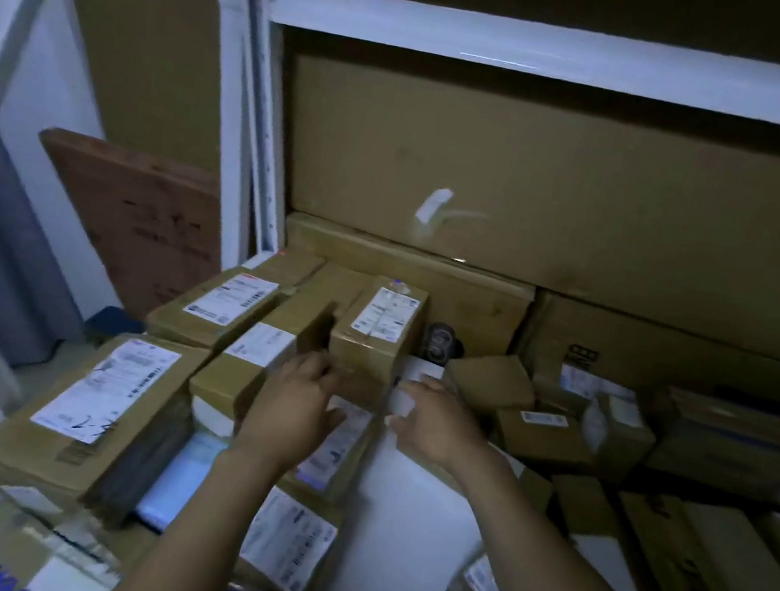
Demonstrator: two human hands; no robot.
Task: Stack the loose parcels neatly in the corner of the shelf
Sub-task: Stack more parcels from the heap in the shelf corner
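Dim shelf point(525, 49) space beyond my hands was crowded with cardboard. My left hand point(296, 403) curled on the labelled parcel point(379, 330) just ahead, probably to square it against its neighbours. My right hand point(433, 422) flanked it, and I couldn't tell whether it gripped.

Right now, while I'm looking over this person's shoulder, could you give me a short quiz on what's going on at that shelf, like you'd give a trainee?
1. True or false: the left hand and the right hand both reach toward the upright labelled box.
2. What stands upright at the very back? A) a large flat cardboard panel B) a mirror C) a ladder
3. Which hand is nearer the big labelled carton at the left edge?

Key: 1 true; 2 A; 3 the left hand.
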